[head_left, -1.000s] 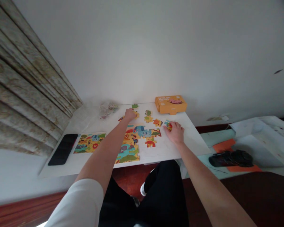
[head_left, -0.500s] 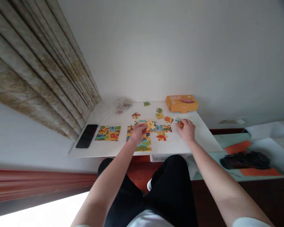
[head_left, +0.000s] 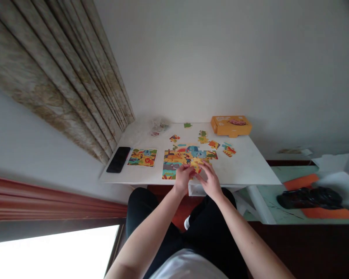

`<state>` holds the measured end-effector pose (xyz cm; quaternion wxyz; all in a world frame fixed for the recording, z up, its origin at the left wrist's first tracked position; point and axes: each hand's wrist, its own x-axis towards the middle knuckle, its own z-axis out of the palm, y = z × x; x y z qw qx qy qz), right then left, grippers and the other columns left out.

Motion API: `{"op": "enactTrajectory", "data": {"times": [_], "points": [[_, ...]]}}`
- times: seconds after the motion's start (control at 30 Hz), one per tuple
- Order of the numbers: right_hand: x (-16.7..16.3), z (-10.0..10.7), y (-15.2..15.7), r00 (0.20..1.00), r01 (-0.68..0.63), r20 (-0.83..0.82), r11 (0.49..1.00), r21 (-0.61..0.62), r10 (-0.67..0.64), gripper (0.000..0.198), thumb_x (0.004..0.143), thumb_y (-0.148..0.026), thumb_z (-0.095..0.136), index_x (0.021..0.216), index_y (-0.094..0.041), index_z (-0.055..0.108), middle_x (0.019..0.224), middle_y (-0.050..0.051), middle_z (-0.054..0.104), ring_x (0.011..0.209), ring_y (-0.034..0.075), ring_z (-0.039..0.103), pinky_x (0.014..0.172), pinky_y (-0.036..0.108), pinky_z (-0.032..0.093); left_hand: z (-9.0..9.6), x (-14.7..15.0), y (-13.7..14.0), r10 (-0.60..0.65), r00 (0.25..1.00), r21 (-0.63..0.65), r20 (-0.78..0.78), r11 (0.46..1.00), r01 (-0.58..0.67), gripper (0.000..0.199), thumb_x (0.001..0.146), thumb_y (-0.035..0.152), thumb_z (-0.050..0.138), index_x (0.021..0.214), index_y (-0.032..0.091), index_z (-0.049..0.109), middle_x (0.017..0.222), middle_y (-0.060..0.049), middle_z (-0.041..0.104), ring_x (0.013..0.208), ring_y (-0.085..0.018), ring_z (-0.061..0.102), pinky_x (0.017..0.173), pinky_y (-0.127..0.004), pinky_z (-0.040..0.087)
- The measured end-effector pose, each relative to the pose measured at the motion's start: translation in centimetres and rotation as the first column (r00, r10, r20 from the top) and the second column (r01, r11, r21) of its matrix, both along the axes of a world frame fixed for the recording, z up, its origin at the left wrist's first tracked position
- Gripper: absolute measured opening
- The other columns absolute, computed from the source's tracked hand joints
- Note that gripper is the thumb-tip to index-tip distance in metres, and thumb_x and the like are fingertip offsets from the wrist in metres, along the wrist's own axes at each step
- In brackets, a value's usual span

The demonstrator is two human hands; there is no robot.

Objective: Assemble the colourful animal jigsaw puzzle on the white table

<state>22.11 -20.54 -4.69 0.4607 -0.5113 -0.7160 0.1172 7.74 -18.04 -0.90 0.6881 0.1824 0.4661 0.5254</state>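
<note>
Over the lower right part of a partly joined jigsaw puzzle [head_left: 170, 166], my left hand [head_left: 184, 177] pinches a yellow puzzle piece [head_left: 196, 162]. My right hand [head_left: 211, 181] grips the same piece from the right, thumb below and fingers above. The two hands are close together, and they cover part of the puzzle beneath. Blue elephants show along the joined puzzle's upper edge. To its right lie loose pieces with an orange animal [head_left: 213, 144] and with blue and red colours [head_left: 228, 149].
A small reference picture [head_left: 142, 157] and a black phone [head_left: 118, 159] lie at the left of the white table [head_left: 244, 170]. Behind are a clear bag of pieces [head_left: 159, 126], a green piece [head_left: 187, 125] and an orange box [head_left: 231, 126]. A black bottle-like object [head_left: 310, 197] lies on the lower right surface.
My right hand has let go of the blue and red piece at the right and moved left to the yellow piece. My left hand has brought that piece nearer to me. The view has shifted slightly.
</note>
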Motion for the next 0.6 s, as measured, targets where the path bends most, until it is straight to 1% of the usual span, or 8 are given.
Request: {"op": "enactTrajectory", "data": {"times": [0.13,0.33,0.4,0.43,0.47,0.5,0.53,0.6], "points": [[0.7,-0.2,0.1,0.998,0.039,0.047,0.999,0.003,-0.039,0.036,0.102,-0.039,0.060,0.137,-0.031,0.063,0.146,0.012,0.062,0.136,0.030,0.059,0.115,0.054,0.050,-0.3,0.1,-0.1,0.017,1.000,0.022,-0.006,1.000,-0.017,0.026,0.067,0.014,0.085,0.077,0.019,0.061,0.070,0.002,0.067,0.068,-0.013,0.069,0.073,-0.026,0.058],[2.0,0.5,1.0,0.995,-0.017,0.095,1.000,0.022,0.015,0.030,0.099,-0.039,0.064,0.127,-0.028,0.070,0.138,0.012,0.067,0.127,0.030,0.064,0.110,0.052,0.053,-0.6,0.0,0.1,-0.044,0.999,0.023,-0.015,0.999,0.045,0.022,0.071,0.014,0.083,0.081,0.018,0.064,0.073,0.000,0.069,0.072,-0.014,0.071,0.079,-0.029,0.060],[2.7,0.7,1.8,0.995,-0.036,0.095,0.999,-0.003,0.036,0.030,0.098,-0.038,0.066,0.125,-0.028,0.071,0.133,0.011,0.070,0.125,0.029,0.065,0.109,0.051,0.053,-0.5,-0.3,0.5,-0.080,0.991,0.051,-0.105,0.995,0.086,0.018,0.076,0.019,0.082,0.084,0.019,0.065,0.076,-0.001,0.070,0.075,-0.016,0.072,0.082,-0.032,0.061],[3.1,0.8,2.3,0.994,-0.044,0.100,0.999,-0.020,0.046,0.029,0.097,-0.038,0.067,0.124,-0.028,0.071,0.131,0.011,0.071,0.124,0.029,0.066,0.109,0.051,0.053,-0.4,-0.6,0.7,-0.084,0.974,0.082,-0.210,0.991,0.103,0.015,0.080,0.022,0.080,0.087,0.019,0.066,0.080,-0.003,0.071,0.077,-0.017,0.073,0.083,-0.033,0.062],[3.5,0.9,2.9,0.992,-0.053,0.109,0.998,-0.037,0.057,0.028,0.096,-0.037,0.068,0.122,-0.027,0.072,0.130,0.011,0.072,0.123,0.029,0.066,0.109,0.051,0.053,-0.2,-1.0,1.0,-0.070,0.931,0.128,-0.357,0.984,0.123,0.012,0.084,0.025,0.077,0.091,0.020,0.068,0.085,-0.004,0.073,0.081,-0.018,0.074,0.085,-0.034,0.061],[3.9,0.9,3.6,0.990,-0.065,0.122,0.996,-0.053,0.071,0.026,0.095,-0.036,0.068,0.119,-0.027,0.073,0.128,0.011,0.072,0.122,0.029,0.066,0.108,0.051,0.053,0.0,-1.6,1.3,-0.038,0.849,0.188,-0.526,0.969,0.159,0.010,0.089,0.026,0.073,0.097,0.022,0.069,0.093,-0.006,0.075,0.087,-0.020,0.074,0.089,-0.036,0.061],[4.2,0.9,4.2,0.986,-0.080,0.139,0.994,-0.070,0.089,0.024,0.094,-0.036,0.069,0.115,-0.026,0.075,0.126,0.011,0.073,0.120,0.029,0.067,0.108,0.050,0.053,0.3,-2.2,1.7,0.013,0.726,0.254,-0.687,0.941,0.224,0.012,0.092,0.026,0.069,0.103,0.023,0.070,0.103,-0.008,0.076,0.097,-0.022,0.074,0.094,-0.038,0.059],[4.6,0.8,5.2,0.976,-0.111,0.177,0.988,-0.109,0.129,0.020,0.092,-0.034,0.069,0.109,-0.025,0.076,0.123,0.010,0.075,0.117,0.028,0.068,0.107,0.050,0.053,0.6,-3.6,2.3,0.124,0.436,0.330,-0.892,0.837,0.438,0.023,0.095,0.024,0.064,0.117,0.024,0.070,0.123,-0.010,0.073,0.119,-0.026,0.069,0.109,-0.042,0.052]]}}
